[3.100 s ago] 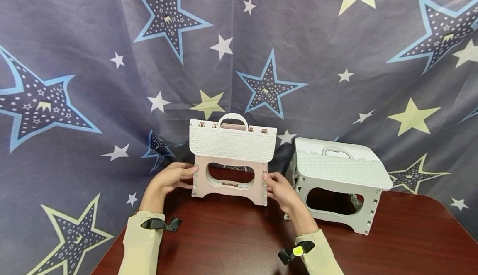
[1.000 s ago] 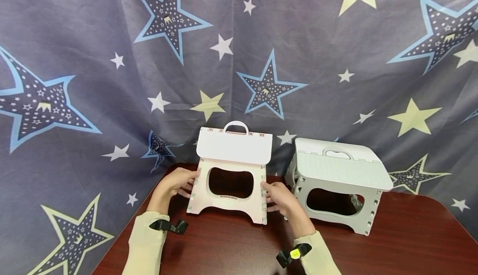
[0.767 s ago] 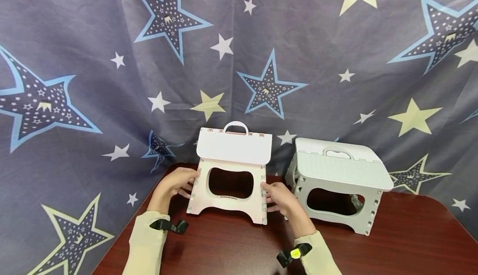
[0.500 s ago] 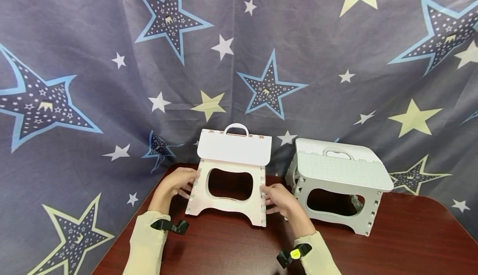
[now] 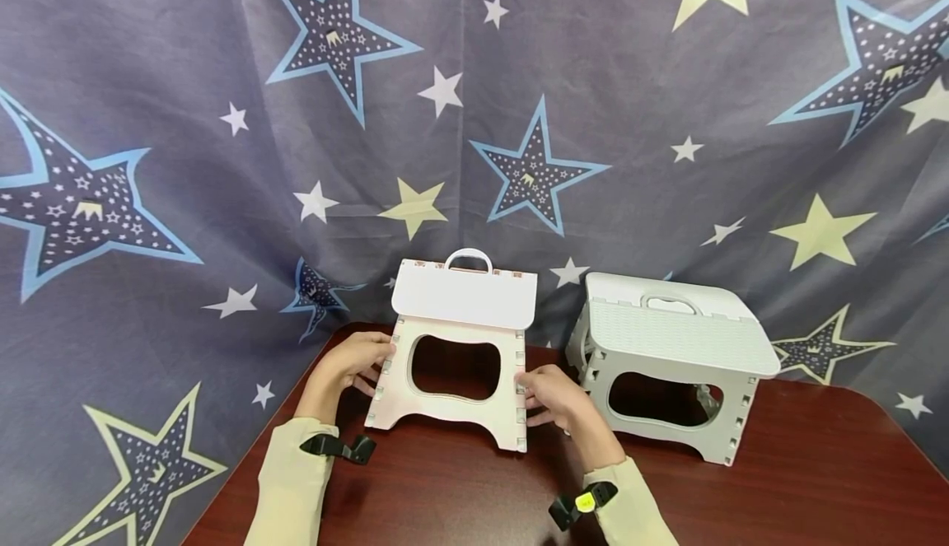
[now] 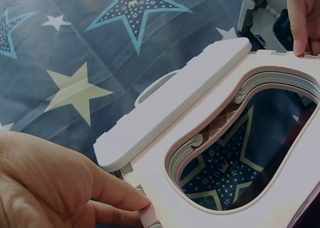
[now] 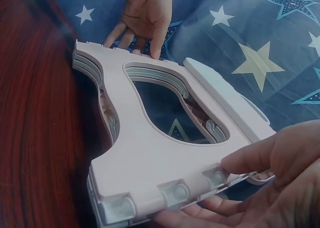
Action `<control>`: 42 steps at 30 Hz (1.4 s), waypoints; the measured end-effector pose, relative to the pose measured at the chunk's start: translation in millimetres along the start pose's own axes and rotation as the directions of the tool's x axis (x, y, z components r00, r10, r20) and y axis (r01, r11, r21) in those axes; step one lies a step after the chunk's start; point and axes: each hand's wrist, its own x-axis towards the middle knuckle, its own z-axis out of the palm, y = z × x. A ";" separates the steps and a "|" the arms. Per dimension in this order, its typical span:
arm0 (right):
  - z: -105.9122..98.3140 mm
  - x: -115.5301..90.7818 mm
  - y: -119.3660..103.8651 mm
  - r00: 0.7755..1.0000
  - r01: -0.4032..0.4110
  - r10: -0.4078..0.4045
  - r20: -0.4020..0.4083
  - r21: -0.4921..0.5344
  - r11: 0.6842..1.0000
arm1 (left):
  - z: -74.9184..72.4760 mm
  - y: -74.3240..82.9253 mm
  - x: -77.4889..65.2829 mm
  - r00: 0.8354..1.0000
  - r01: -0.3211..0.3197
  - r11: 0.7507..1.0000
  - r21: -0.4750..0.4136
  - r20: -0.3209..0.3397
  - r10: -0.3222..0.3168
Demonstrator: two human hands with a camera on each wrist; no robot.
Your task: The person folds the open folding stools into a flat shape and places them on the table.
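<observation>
In the head view, my left hand [image 5: 354, 361] and right hand [image 5: 558, 395] hold the pink folding stool [image 5: 464, 297] between them, beside the pale-green stool [image 5: 682, 336]. Left wrist: my fingers [image 6: 120, 192] pinch one side edge; right wrist: thumb [image 7: 250, 156] and fingers pinch the opposite.

Reddish-brown, wood-grained table [image 5: 445, 497], unfolded pale grey stool [image 5: 678, 338] standing on it

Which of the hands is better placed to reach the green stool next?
Right hand, probably: it grips the pink stool on the side nearer the green stool; the left hand grips the opposite side.
</observation>
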 end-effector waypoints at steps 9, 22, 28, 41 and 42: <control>1.0 2.7 3.8 1.000 0.007 -0.007 0.013 -0.021 1.000 | 1.1 -1.6 2.6 1.000 0.011 1.000 0.021 0.003 -0.011; 0.8 1.9 6.4 1.000 0.013 -0.012 0.022 -0.030 0.999 | 3.0 -2.9 2.6 1.000 0.027 0.999 0.037 0.015 -0.028; 0.5 2.9 8.9 0.999 0.012 -0.011 0.034 -0.039 0.999 | 4.0 -5.1 3.9 0.999 0.038 0.998 0.050 0.026 -0.040; 0.2 4.3 13.1 0.999 -0.001 0.004 0.052 -0.065 0.998 | 7.0 -8.1 5.6 0.998 0.049 0.994 0.101 0.035 -0.053; 0.3 4.5 13.8 0.999 0.000 0.004 0.051 -0.069 0.998 | 7.3 -8.1 5.6 0.998 0.050 0.993 0.103 0.034 -0.054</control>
